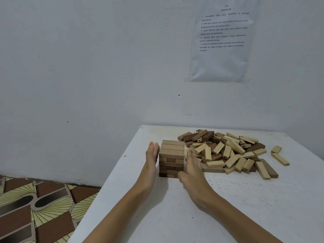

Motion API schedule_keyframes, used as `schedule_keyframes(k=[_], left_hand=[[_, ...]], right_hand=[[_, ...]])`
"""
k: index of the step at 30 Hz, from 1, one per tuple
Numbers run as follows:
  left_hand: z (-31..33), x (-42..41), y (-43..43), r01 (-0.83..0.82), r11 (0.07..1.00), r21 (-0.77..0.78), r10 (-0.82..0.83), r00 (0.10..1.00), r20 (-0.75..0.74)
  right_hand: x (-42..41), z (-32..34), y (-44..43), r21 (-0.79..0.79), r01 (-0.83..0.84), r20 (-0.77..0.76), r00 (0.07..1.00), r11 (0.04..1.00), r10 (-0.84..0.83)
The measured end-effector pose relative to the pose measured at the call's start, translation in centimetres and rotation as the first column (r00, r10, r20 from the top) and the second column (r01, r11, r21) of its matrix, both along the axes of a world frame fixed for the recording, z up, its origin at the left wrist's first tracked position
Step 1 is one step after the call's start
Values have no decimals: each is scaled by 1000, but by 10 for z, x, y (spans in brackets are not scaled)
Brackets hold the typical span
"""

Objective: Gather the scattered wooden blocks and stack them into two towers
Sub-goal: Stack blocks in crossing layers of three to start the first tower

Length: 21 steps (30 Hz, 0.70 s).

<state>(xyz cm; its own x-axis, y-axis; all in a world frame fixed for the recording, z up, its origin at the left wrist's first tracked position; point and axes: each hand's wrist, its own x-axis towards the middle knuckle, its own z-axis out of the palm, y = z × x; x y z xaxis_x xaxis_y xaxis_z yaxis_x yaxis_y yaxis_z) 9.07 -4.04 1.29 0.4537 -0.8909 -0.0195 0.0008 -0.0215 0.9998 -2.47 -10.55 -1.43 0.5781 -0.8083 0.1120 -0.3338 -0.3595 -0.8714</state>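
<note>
One tower (171, 151), left hand (151, 160) and right hand (192, 171) flat against it, right side hidden

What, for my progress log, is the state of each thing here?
tower: upright, partly built, one only.
left hand: open, flat at tower's left side.
right hand: open, flat at tower's right side.
block pile: loose, unstacked, right of tower.
wall sheet: hanging, printed.

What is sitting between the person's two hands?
A short tower of wooden blocks, with the left hand and right hand flanking it, shown in the head view.
</note>
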Motion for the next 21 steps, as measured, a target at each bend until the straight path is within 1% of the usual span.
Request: schedule_keyframes(k=[2, 5, 13, 16, 18, 21], left_hand=[[0, -2, 0, 3, 1000, 6, -3, 1000, -1], [-2, -3, 0, 29, 999, 13, -29, 1000, -12], [-2, -8, 3, 32, 999, 41, -34, 999, 38], [-3, -7, 2, 32, 999, 43, -33, 999, 33], [-3, -7, 2, 15, 999, 43, -16, 1000, 20], [0, -8, 3, 15, 999, 39, -15, 1000, -7]], right_hand=[[-1, -3, -1, -42, 11, -34, 999, 999, -12], [0, -6, -2, -53, 8, -75, 997, 999, -11], [6, -12, 0, -125, -8, -102, 995, 992, -5], [6, -12, 0, -132, -6, -95, 995, 991, -7], [6, -12, 0, -109, 5, -84, 996, 994, -15], [4, -7, 1, -55, 28, 7, 1000, 998, -27]])
